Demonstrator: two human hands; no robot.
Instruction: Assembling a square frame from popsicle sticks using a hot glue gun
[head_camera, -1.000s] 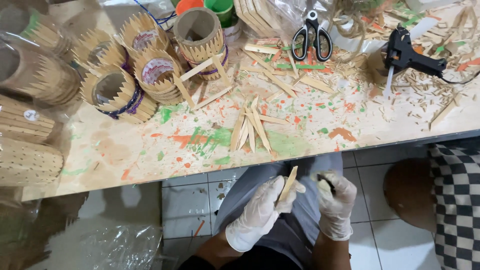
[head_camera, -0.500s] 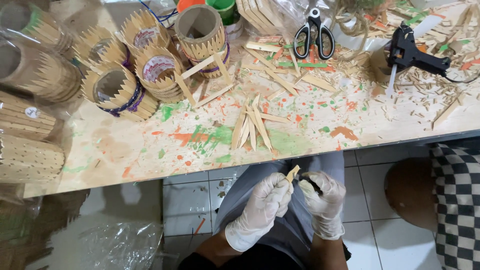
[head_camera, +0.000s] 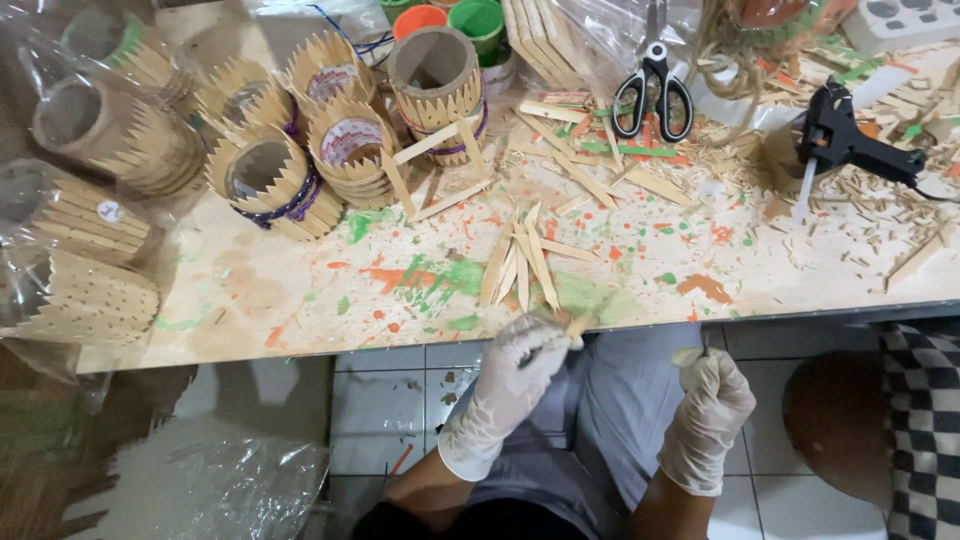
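- Head view: gloved left hand (head_camera: 520, 362) pinches thin pale wooden stick (head_camera: 577, 327), now raised to paint-splattered worktop (head_camera: 300, 290) edge.
- Gloved right hand (head_camera: 712, 400), fisted around a small unclear tool, has drawn apart; trimming paused.

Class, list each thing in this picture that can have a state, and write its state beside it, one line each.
Left hand: gloved, shut on a wooden stick.
Right hand: gloved, closed; what it holds is hidden.
Scissors: lying flat, blades hidden.
Glue gun: lying on the table, nozzle down.
Stick-covered tube: upright, open top.
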